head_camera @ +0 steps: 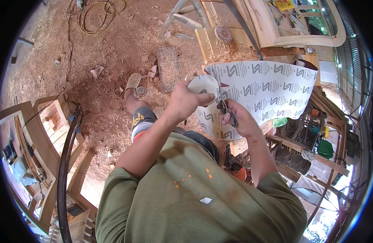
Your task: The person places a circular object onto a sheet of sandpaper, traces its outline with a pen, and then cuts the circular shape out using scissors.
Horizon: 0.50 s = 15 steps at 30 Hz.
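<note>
My left hand (184, 101) pinches a round piece of abrasive paper (200, 86), its white backing up and my thumb across its lower right edge. Fingers of my right hand (242, 121) pass through the handles of dark scissors (223, 104). Their blades point away from me along the right edge of the round piece. Behind them spreads a large curled sheet of Sieger sandpaper (268, 88), white with grey printed logos, its dark grit side showing at the far right corner. Whether the round piece is still joined to the sheet, I cannot tell.
A round, patterned disc (223, 33) lies on shaving-covered boards beyond the sheet. A pale wooden frame (307, 41) stands at upper right. Wooden frames (48, 148) fill the left side. A yellow hose (95, 22) coils on the shaving-strewn floor (110, 54); a dark cable (68, 51) runs nearby.
</note>
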Each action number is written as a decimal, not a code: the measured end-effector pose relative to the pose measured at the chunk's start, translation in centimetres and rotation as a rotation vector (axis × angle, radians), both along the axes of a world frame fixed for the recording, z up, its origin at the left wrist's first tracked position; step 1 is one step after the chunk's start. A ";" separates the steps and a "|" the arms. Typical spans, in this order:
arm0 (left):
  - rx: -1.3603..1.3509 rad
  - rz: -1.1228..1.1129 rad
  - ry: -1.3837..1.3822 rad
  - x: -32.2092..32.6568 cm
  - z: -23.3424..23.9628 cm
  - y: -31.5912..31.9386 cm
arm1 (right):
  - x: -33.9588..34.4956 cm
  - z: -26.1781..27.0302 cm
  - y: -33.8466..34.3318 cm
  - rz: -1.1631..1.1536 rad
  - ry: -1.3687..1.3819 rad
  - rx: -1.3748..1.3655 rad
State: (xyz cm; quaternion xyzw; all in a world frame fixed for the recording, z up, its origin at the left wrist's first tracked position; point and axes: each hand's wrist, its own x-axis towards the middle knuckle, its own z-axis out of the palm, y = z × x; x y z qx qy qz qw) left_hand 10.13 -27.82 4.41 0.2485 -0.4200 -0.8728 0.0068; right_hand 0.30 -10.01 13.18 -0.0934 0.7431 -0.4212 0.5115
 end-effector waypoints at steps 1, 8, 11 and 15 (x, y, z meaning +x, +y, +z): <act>-0.009 -0.001 -0.003 0.0 -0.1 0.0 | -0.2 -0.2 0.3 -0.002 0.001 -0.001; -0.033 -0.033 -0.002 -0.1 0.1 -0.4 | -1.4 -1.3 2.1 0.004 -0.144 -0.052; -0.029 -0.063 0.000 -0.1 0.3 -0.7 | -1.2 -1.3 1.8 -0.017 -0.149 -0.053; -0.080 -0.076 -0.012 -0.3 0.0 -0.8 | -1.2 -1.5 2.1 -0.005 -0.121 -0.063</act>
